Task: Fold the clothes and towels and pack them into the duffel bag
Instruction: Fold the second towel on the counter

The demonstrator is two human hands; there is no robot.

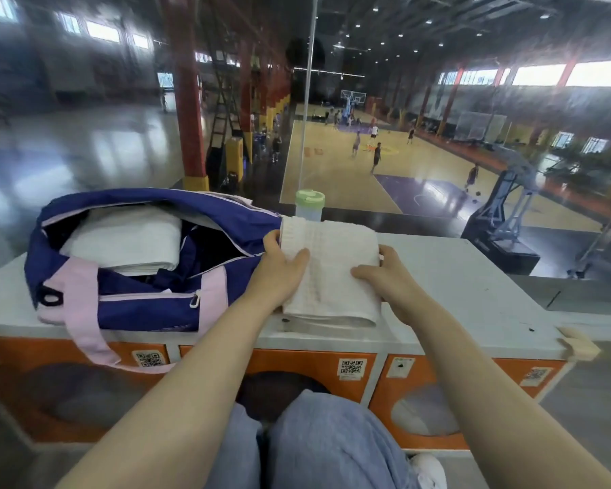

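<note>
Now a folded white towel point(328, 270) is being held on the grey locker top point(473, 277), just beside the open navy-and-pink duffel bag point(138, 298). Its left edge is pinched by the left hand point(279, 273), thumb laid over the top layer, and its right edge is clasped by the right hand point(388, 277), fingers curled across the cloth. Both hands are closed on the same towel, one to each side.

Inside the bag, another folded white towel point(127, 241) is already lying, filling the far left part of the opening, with dark space left to its right near the zip. A cup with a green lid point(309, 206) is standing behind the held towel, close to the glass.

Folding of this piece looks finished, judged by its neat stacked layers, so the packing step appears to be in hand. Next, the towel would need to be lifted level and carried left over the bag's rim, with the fold kept pinched so the layers are not let slip. The zip flap may have to be nudged aside so the towel can be set down beside the one already packed.
</note>
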